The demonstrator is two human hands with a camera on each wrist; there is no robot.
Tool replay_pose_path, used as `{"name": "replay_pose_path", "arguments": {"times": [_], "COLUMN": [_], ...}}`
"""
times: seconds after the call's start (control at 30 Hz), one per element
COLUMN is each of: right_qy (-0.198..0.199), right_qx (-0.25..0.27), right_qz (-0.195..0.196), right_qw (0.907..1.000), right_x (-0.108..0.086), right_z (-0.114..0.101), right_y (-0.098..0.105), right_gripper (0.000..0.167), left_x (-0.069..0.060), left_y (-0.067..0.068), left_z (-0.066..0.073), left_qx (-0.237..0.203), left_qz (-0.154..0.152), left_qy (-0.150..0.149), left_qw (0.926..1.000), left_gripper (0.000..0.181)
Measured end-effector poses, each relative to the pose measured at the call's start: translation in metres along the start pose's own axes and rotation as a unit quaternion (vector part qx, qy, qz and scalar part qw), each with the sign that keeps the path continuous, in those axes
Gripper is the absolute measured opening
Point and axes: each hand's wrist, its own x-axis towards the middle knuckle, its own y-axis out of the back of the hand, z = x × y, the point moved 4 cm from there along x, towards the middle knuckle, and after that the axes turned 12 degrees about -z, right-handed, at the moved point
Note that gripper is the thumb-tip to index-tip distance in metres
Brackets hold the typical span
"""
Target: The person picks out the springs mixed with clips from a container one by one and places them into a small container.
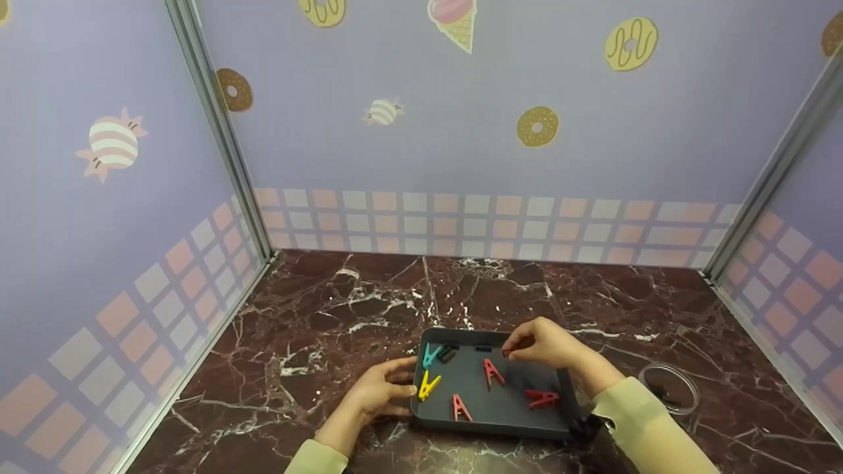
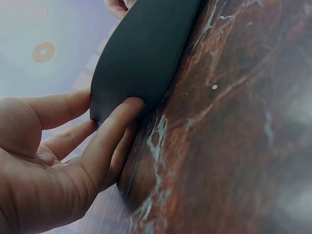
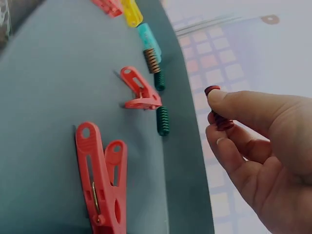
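My right hand pinches a small dark red spring between thumb and fingers, above the far edge of the dark grey tray. The fingers of my left hand touch the tray's left side, at its rim and outer wall. Inside lie several red clothespins, one of them near the middle, along with a yellow clothespin and a turquoise clothespin by the left wall. Near the far wall lie a brownish spring, a dark green spring and another green spring.
A round clear dish with small dark things inside stands right of the tray, beside the right forearm. The tray rests on a dark red marbled table. Patterned panels stand at the back and both sides.
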Motion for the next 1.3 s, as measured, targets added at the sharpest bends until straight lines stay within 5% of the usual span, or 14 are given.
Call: {"name": "replay_pose_path", "arguments": {"times": [0.57,0.9,1.3], "right_qy": [0.016,-0.018,-0.081], "right_qx": [0.053,0.029,0.049], "right_qz": [0.079,0.104,0.145], "right_qw": [0.9954,0.994,0.985], "right_x": [-0.038,-0.072,-0.135], "right_z": [0.006,0.01,0.021], "right_y": [-0.001,0.011,0.032], "right_gripper": [0.013,0.014,0.025], "left_x": [-0.001,0.001,-0.001], "left_y": [0.0,0.0,0.0], "left_z": [0.001,0.001,0.002], "left_qx": [0.003,-0.003,0.007], "left_qz": [-0.002,-0.003,-0.001], "left_qy": [-0.006,-0.003,-0.006], "left_qw": [1.0,1.0,1.0], "left_gripper": [0.067,0.066,0.066]}}
